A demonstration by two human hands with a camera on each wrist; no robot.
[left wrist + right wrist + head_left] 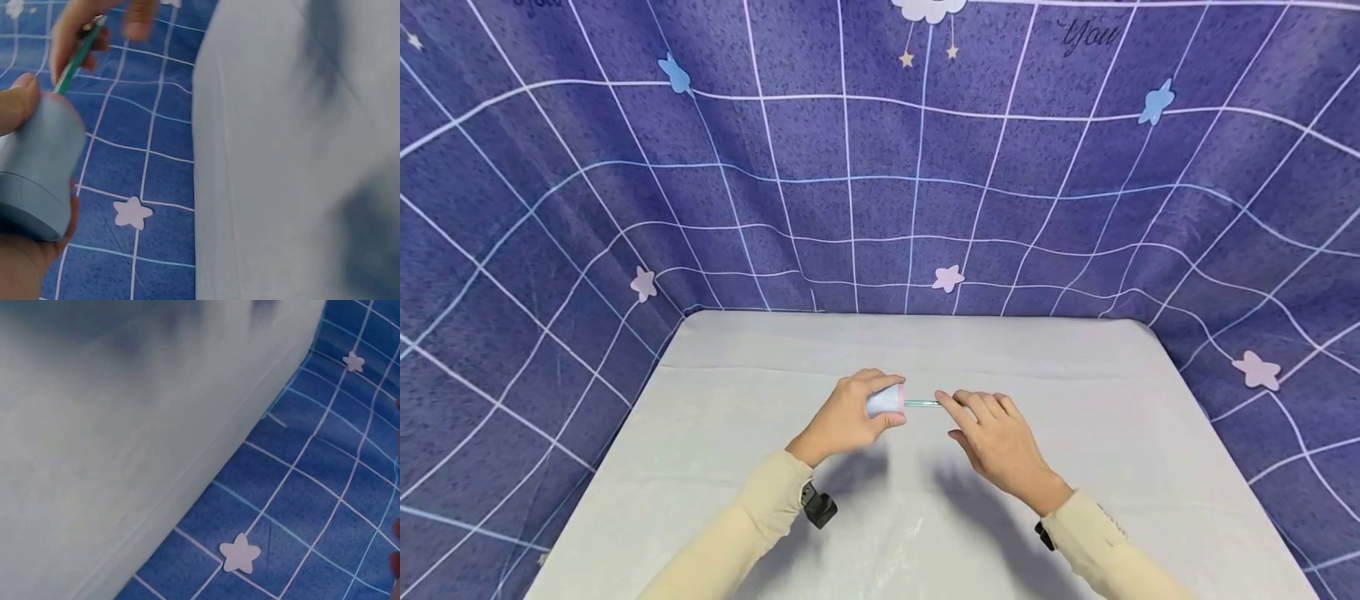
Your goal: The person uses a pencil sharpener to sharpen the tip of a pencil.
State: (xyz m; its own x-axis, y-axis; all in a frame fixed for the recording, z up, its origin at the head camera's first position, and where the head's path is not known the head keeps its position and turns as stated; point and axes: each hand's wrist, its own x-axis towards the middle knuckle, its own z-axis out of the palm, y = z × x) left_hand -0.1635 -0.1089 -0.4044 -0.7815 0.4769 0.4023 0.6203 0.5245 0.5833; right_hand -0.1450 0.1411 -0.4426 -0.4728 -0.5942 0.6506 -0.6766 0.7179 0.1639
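Note:
My left hand (850, 412) grips a pale blue cup with a pink rim (886, 401), tipped on its side so that its mouth faces right. In the left wrist view the cup (47, 156) has a waisted body and a seam near its base. A thin green pen (922, 403) sticks out of the mouth toward my right hand (1000, 435). That hand pinches the pen's outer end, its index finger stretched along it and the thumb below. The left wrist view shows the pen (76, 59) slanting from the rim up to the right fingers.
Both hands are above a table with a white cloth (737, 383), where their shadows fall. A purple-blue curtain (880, 208) with grid lines and stars surrounds the table's back and sides. Each wrist wears a small black camera (818, 506).

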